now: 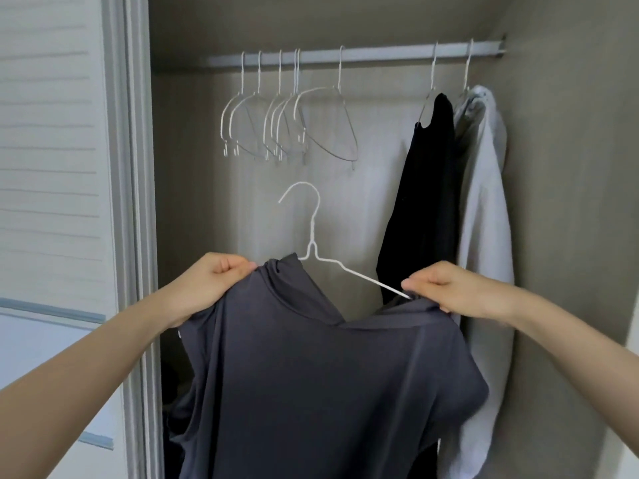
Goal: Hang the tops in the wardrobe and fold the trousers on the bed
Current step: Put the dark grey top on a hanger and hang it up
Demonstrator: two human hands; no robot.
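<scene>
Hanging half-dressed on a white wire hanger [313, 233], the dark grey top [311, 375] is held up in front of the open wardrobe [553, 202]; the hanger's left shoulder is tucked inside the fabric, its right arm bare and slanting down to the right; the left hand [211, 281] pinches the top's left shoulder in curled fingers, and the right hand [446, 288] grips the fabric on the other side, right at the tip of the bare wire; the hook points up, well below the rail [380, 53]; on that rail, a cluster of bare hangers [276, 126] to the left, a black garment [425, 202] and a white garment [484, 202] hanging side by side to the right; a slatted door [52, 150] stands at the far left.
</scene>
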